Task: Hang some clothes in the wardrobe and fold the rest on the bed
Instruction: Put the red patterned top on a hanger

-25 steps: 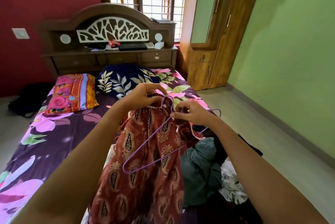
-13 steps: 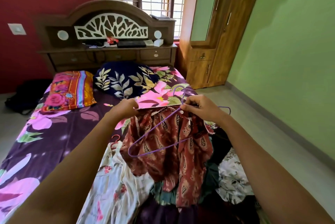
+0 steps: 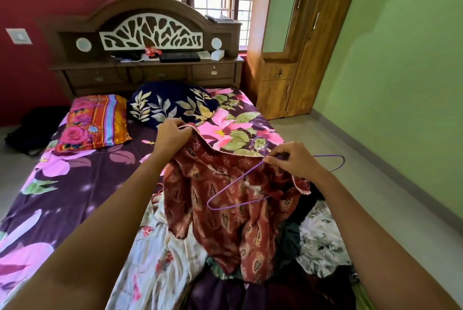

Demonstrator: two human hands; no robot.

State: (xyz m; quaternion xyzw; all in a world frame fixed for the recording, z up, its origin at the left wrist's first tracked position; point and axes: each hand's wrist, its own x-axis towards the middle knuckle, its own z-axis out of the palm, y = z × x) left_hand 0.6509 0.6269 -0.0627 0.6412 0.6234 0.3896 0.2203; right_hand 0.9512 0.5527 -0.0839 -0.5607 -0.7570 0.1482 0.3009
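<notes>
A dark red patterned garment (image 3: 225, 212) hangs spread between my two hands above the bed (image 3: 75, 184). My left hand (image 3: 172, 136) pinches one end of its neckline. My right hand (image 3: 293, 159) grips the other end together with the neck of a purple wire hanger (image 3: 235, 192), which lies across the front of the cloth, its other arm sticking out to the right. The wooden wardrobe (image 3: 300, 46) stands shut in the far right corner.
A heap of clothes lies on the bed's near end: a cream floral piece (image 3: 160, 259), a white-grey printed piece (image 3: 323, 242), dark ones beneath. Two pillows (image 3: 95, 121) sit by the headboard (image 3: 150, 34). Bare floor (image 3: 350, 171) runs along the green wall to the wardrobe.
My hands have moved apart, stretching the red garment's neckline wide. The cloth that hung bunched low now sits higher and spread, and the hanger has shifted right with my right hand.
</notes>
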